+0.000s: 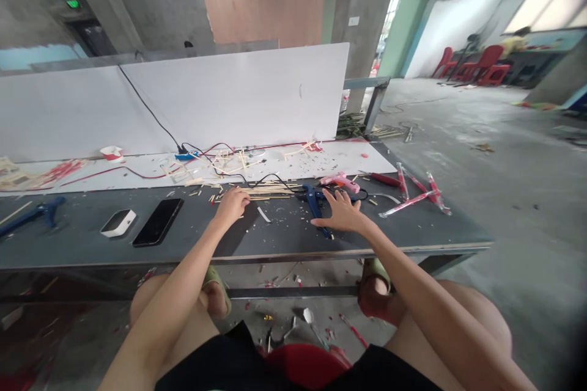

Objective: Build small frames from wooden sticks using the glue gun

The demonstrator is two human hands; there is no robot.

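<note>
My left hand [233,206] is at the left part of a row of thin wooden sticks [270,190] on the grey tabletop. Its fingers are pinched together, and one stick seems to run out to the right from the fingertips. With fingers spread, my right hand [343,214] hovers over or rests on a blue tool [313,203] with a handle pointing toward me; contact is hard to make out. A pink glue gun [340,181] lies just behind that hand. Between the hands is a small white strip [263,214].
Red-and-clear wrapped sticks [413,200] and a red-handled tool [385,179] lie at right. A phone [158,222], a white box [118,223] and another blue tool [43,212] are at left. Cables, a blue power strip [186,156] and scraps lie behind, before a white panel [183,107].
</note>
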